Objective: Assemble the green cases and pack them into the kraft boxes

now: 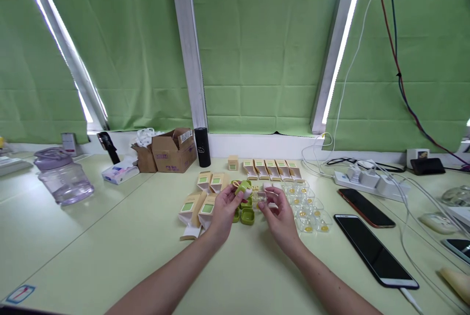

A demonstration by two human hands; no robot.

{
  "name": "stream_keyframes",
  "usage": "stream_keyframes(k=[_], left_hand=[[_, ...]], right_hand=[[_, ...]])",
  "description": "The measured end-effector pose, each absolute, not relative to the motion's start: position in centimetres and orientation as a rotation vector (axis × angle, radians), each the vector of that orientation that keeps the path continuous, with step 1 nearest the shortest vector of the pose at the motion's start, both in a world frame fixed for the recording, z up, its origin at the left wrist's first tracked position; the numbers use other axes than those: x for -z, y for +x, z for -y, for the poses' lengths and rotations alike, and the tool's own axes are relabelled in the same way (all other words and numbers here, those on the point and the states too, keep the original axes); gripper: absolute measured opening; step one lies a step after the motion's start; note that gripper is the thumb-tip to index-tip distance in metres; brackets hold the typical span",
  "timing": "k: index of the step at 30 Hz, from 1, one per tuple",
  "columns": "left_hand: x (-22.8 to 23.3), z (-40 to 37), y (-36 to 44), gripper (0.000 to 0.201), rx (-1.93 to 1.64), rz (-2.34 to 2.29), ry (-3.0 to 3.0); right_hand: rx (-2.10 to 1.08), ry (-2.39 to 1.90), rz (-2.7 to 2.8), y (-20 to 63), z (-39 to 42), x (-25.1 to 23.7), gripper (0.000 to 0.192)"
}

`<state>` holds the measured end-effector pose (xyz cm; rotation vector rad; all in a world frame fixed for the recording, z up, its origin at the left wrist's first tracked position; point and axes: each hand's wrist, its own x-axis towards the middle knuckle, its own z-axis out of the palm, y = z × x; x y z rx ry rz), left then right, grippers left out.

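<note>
Over the middle of the tabletop (253, 271), the left hand (223, 211) had its grip closed on a small green-and-white piece (244, 188), pinched between thumb and fingers. Just right of that piece lay a clear piece (260, 198), held by the right hand (280, 213) in a grip parted only by its width. The two pieces faced each other between the hands, near together; whether they touched could not be told, nor the clear one's long axis.

Farther out, from the left, stood a lidded jug (66, 178), a cardboard box (174, 152) and a black cylinder (202, 147). Small cartons (191, 208) crowded close beside the left hand. Green cups (247, 216) sat below and between the hands, some partly hidden. A row of cartons (271, 170) stood behind, clear cups (308, 228) filled the space right of the right hand, and a white-edged phone (374, 251) lay beyond.
</note>
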<state>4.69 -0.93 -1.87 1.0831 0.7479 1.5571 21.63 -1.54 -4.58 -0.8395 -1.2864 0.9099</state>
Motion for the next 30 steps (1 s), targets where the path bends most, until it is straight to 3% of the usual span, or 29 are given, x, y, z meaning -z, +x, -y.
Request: stream_keyframes(k=[14,30], left_hand=[[2.2,0.8,4.8,0.059,-1.547,-0.854,1.161],[2.3,1.1,5.4,0.066,-1.473,-0.881,1.199]], right_hand=[[-1.517,-0.551,0.916,22.2,2.4,3.2,0.053],[-1.587,-0.517,0.991,22.0,2.9,3.5,0.048]])
